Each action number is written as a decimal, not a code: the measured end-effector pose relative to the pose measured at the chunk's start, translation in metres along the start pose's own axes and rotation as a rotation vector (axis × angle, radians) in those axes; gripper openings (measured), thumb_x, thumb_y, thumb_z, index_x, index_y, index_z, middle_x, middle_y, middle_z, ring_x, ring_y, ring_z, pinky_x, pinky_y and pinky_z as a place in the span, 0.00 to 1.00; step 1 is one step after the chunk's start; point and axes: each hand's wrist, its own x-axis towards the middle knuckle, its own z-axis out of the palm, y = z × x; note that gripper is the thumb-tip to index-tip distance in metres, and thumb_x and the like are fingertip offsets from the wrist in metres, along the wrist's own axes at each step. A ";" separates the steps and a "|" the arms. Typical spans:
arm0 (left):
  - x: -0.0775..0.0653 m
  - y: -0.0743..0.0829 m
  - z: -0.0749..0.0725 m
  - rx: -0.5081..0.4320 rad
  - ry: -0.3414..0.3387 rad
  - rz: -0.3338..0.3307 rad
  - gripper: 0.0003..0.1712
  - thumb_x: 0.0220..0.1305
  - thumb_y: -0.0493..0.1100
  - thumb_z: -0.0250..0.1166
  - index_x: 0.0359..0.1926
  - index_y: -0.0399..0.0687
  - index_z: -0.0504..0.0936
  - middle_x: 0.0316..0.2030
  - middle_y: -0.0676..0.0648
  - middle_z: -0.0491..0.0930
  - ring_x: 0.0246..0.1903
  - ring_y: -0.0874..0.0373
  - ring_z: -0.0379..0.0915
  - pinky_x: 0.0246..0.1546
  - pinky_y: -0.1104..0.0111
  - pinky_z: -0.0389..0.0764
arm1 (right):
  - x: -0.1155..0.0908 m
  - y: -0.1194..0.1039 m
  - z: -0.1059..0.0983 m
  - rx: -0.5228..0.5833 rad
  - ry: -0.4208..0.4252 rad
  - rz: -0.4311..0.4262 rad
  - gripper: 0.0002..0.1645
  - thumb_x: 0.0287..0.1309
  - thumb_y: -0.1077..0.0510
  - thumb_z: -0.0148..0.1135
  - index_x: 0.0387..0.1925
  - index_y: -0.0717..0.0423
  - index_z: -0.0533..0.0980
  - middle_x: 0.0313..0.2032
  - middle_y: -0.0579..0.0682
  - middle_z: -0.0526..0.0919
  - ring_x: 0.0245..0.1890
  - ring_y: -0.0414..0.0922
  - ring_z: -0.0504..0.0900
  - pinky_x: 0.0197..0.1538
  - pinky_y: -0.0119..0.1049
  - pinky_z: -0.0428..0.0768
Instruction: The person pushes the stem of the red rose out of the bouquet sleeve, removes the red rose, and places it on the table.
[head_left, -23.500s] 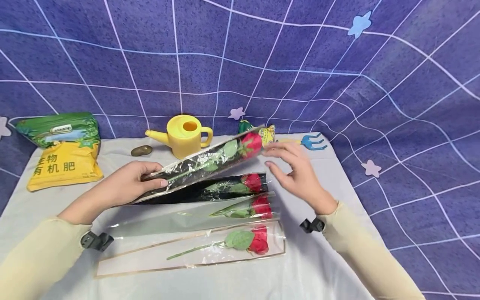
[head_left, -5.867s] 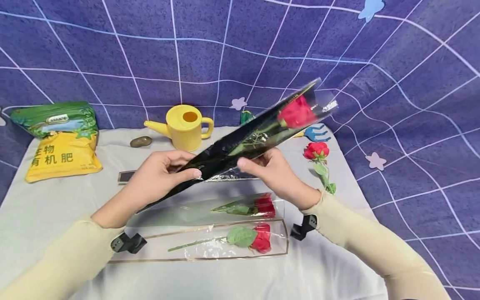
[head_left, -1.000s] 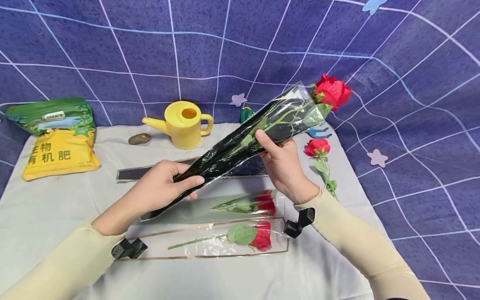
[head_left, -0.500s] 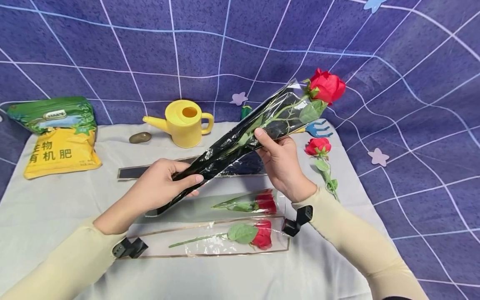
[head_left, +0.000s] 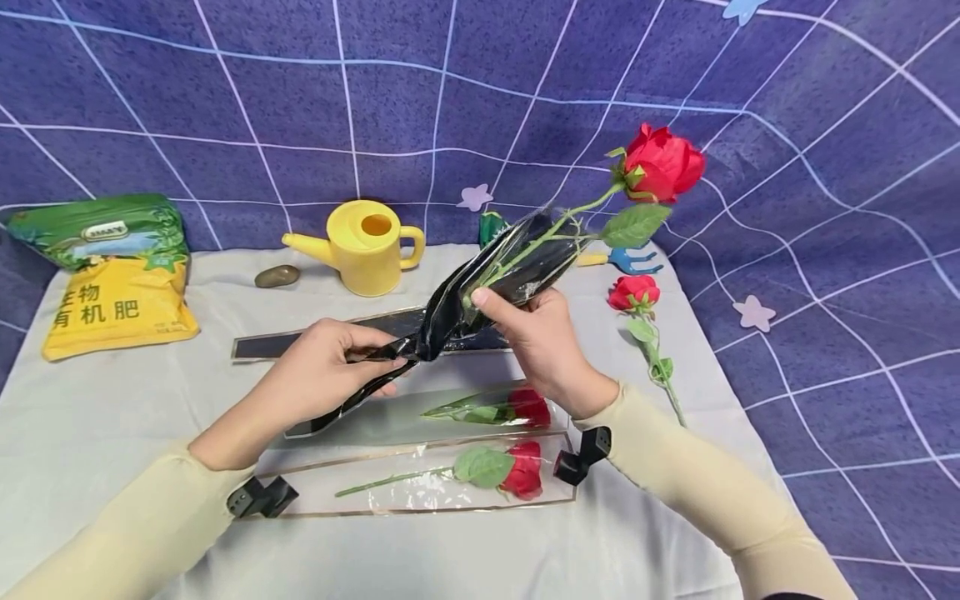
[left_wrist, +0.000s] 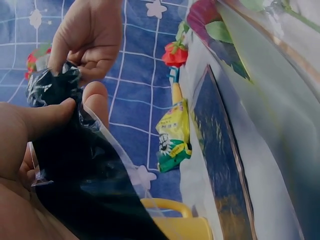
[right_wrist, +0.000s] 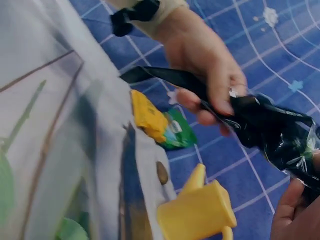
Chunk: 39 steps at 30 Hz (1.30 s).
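Observation:
My left hand (head_left: 322, 371) grips the narrow lower end of a black flower sleeve (head_left: 457, 312), with the thumb on top. My right hand (head_left: 543, 350) pinches the sleeve higher up, thumb over the stem inside. The sleeve is crumpled and bunched between the hands, as the right wrist view also shows. A red rose (head_left: 663, 162) sticks out of its wide end, its bloom, a leaf and some stem bare. The stem's lower end is hidden. Below the hands lie a rose in a greyish sleeve (head_left: 352, 417) and another in a clear, brown-edged sleeve (head_left: 300, 492).
A flat black sleeve (head_left: 266, 346) lies behind the hands. At right is a loose red rose (head_left: 633, 293). Along the back stand a fertilizer bag (head_left: 120, 312), a stone (head_left: 277, 276), a yellow watering can (head_left: 367, 258) and a blue hand fork (head_left: 636, 261).
Earlier the rose sat inside the black sleeve; now its bloom and more stem stand out. In the last half second the right hand moved down-left, bunching the sleeve. A loose rose has appeared at right.

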 end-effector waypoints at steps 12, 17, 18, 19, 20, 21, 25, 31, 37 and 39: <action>-0.004 -0.007 -0.002 0.023 -0.066 0.042 0.04 0.61 0.45 0.65 0.38 0.56 0.85 0.21 0.57 0.82 0.24 0.60 0.77 0.21 0.69 0.69 | -0.010 0.013 0.003 -0.233 -0.007 0.038 0.20 0.46 0.56 0.74 0.42 0.58 0.80 0.39 0.56 0.83 0.37 0.45 0.78 0.42 0.39 0.76; -0.009 -0.010 -0.010 0.003 -0.140 0.028 0.07 0.60 0.50 0.65 0.39 0.58 0.84 0.22 0.56 0.83 0.27 0.59 0.80 0.25 0.69 0.73 | -0.008 0.006 0.000 -0.224 -0.008 0.028 0.20 0.46 0.57 0.74 0.43 0.58 0.79 0.39 0.55 0.82 0.36 0.44 0.78 0.40 0.38 0.76; -0.010 -0.011 -0.011 0.009 -0.147 0.027 0.08 0.60 0.51 0.65 0.40 0.59 0.84 0.23 0.57 0.83 0.27 0.59 0.81 0.27 0.68 0.73 | -0.006 0.004 -0.002 -0.212 -0.004 0.022 0.20 0.46 0.57 0.74 0.42 0.58 0.79 0.38 0.55 0.83 0.36 0.43 0.78 0.40 0.37 0.76; -0.011 -0.012 -0.012 0.018 -0.154 0.029 0.08 0.60 0.51 0.65 0.40 0.58 0.84 0.23 0.57 0.83 0.28 0.60 0.81 0.29 0.68 0.74 | -0.005 0.002 -0.003 -0.183 -0.005 0.016 0.19 0.46 0.58 0.74 0.42 0.58 0.79 0.37 0.55 0.82 0.35 0.43 0.78 0.39 0.36 0.76; -0.012 -0.013 -0.014 0.042 -0.155 0.037 0.08 0.60 0.52 0.64 0.39 0.59 0.84 0.23 0.58 0.83 0.25 0.62 0.79 0.28 0.69 0.73 | -0.003 -0.001 -0.005 -0.147 -0.007 0.006 0.19 0.47 0.60 0.73 0.42 0.59 0.78 0.37 0.55 0.82 0.34 0.43 0.77 0.38 0.35 0.75; -0.014 -0.014 -0.015 0.062 -0.155 0.041 0.08 0.60 0.53 0.64 0.38 0.59 0.84 0.23 0.59 0.83 0.23 0.63 0.78 0.27 0.70 0.73 | -0.001 -0.003 -0.006 -0.106 -0.010 0.000 0.19 0.48 0.61 0.72 0.43 0.59 0.78 0.37 0.54 0.81 0.33 0.42 0.76 0.37 0.34 0.75; -0.016 -0.018 -0.020 0.107 -0.152 0.072 0.08 0.61 0.55 0.63 0.32 0.60 0.83 0.21 0.61 0.82 0.19 0.65 0.72 0.25 0.71 0.71 | 0.004 -0.012 -0.013 0.024 -0.010 -0.004 0.23 0.49 0.65 0.70 0.48 0.59 0.74 0.34 0.52 0.77 0.29 0.41 0.72 0.32 0.32 0.72; -0.013 -0.010 -0.019 0.176 -0.086 0.106 0.19 0.57 0.61 0.64 0.44 0.57 0.82 0.32 0.58 0.80 0.27 0.63 0.70 0.30 0.68 0.72 | 0.003 -0.014 -0.015 0.037 0.030 0.023 0.24 0.48 0.64 0.71 0.48 0.58 0.73 0.30 0.49 0.74 0.25 0.41 0.69 0.29 0.31 0.69; -0.004 -0.002 -0.009 0.172 -0.001 0.100 0.26 0.58 0.63 0.62 0.51 0.55 0.80 0.44 0.55 0.78 0.41 0.61 0.71 0.43 0.61 0.71 | 0.001 -0.010 -0.008 0.033 0.027 0.012 0.26 0.46 0.65 0.72 0.49 0.60 0.73 0.37 0.52 0.78 0.32 0.42 0.75 0.35 0.33 0.74; -0.001 -0.001 -0.007 0.176 0.017 0.126 0.18 0.59 0.61 0.62 0.44 0.59 0.82 0.40 0.57 0.79 0.40 0.61 0.71 0.44 0.62 0.71 | 0.000 -0.010 -0.007 0.030 0.021 0.010 0.27 0.46 0.65 0.72 0.49 0.60 0.73 0.36 0.52 0.78 0.31 0.42 0.75 0.35 0.33 0.75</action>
